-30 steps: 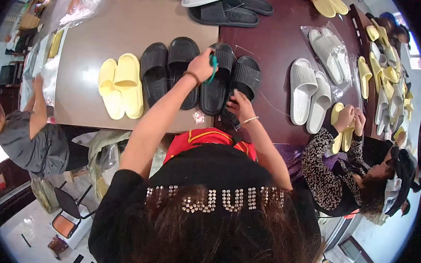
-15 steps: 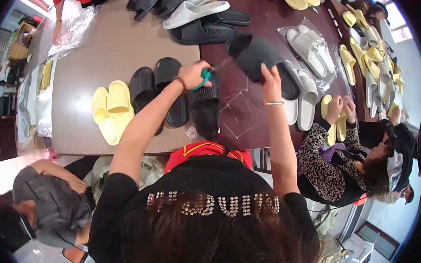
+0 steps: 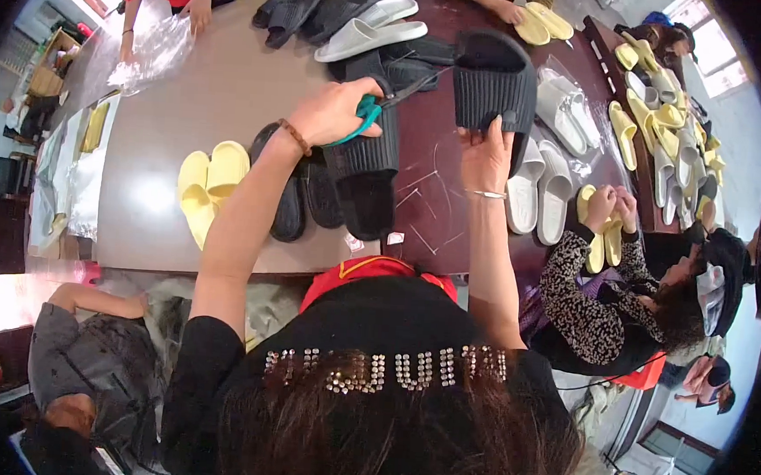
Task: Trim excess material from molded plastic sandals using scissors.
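My left hand (image 3: 329,117) is closed round a pair of scissors (image 3: 369,113) with teal handles. The blades point right, toward a black slipper (image 3: 491,94) with a ribbed strap. My right hand (image 3: 487,157) holds that slipper up above the table, its opening turned away from me, with the thumb against the strap. Under my left hand lies another black slipper (image 3: 369,204), and left of it a black pair (image 3: 304,202), partly covered by my forearm. Farther left sits a yellow pair (image 3: 208,183), whose near part my arm borders.
Black and light grey slippers (image 3: 371,38) are heaped at the far side. Grey pairs (image 3: 540,191) lie right of my right hand, one in clear plastic (image 3: 571,110). At right, a co-worker's hands (image 3: 613,206) are over yellow slippers (image 3: 605,242). Another person handles clear plastic (image 3: 161,54) far left.
The black slipper in my right hand has turned more upright, its strap now facing me. My left hand with the scissors has moved slightly left and away from me.
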A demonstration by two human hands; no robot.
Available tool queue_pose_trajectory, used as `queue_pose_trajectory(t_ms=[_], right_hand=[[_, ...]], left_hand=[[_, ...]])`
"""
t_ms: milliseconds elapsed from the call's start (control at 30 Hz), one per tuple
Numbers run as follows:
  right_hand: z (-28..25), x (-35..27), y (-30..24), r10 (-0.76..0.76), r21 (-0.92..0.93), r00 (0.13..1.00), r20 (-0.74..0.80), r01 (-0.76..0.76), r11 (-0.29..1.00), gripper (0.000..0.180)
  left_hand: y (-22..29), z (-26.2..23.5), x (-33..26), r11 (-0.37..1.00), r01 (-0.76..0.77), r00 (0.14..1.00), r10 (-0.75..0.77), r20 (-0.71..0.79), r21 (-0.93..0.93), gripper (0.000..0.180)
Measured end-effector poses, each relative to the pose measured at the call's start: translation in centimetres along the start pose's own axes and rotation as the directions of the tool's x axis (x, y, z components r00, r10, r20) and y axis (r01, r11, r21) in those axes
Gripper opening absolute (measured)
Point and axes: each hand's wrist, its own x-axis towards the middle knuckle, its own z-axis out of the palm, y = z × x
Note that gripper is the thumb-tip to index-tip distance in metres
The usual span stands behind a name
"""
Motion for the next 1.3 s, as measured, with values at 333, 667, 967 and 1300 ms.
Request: queue_pose_trajectory(t_ms=[333, 667, 967, 1300], right_hand=[[-12.4, -2.9, 8.8, 0.234, 0.003, 0.842, -0.487, -0.266, 0.964, 0.033], [-12.3, -0.4, 10.3, 0.493, 0.328, 0.773, -0.399, -0.381, 0.864, 0.022], [-11.0, -0.7, 10.9, 0.481, -0.526, 0.799, -0.361, -0.6, 0.603, 0.052], [-9.0, -2.7, 9.6, 0.363, -0.922, 0.93, -0.05, 0.097, -0.374, 0.06]], left_hand=[[-9.5, 12.6, 4.2, 0.945, 0.236, 0.971, -0.238, 0.019, -0.225, 0.053], [-12.0, 16.0, 2.6, 0.58, 0.169, 0.938, -0.343, -0.051, -0.797, 0.049], [-11.5, 18.3, -1.2, 0.743, 0.422, 0.774, -0.594, -0.221, -0.52, 0.054], [-6.8, 18.8, -3.5, 0.697, 0.49, 0.699, -0.673, -0.242, -0.524, 0.06]])
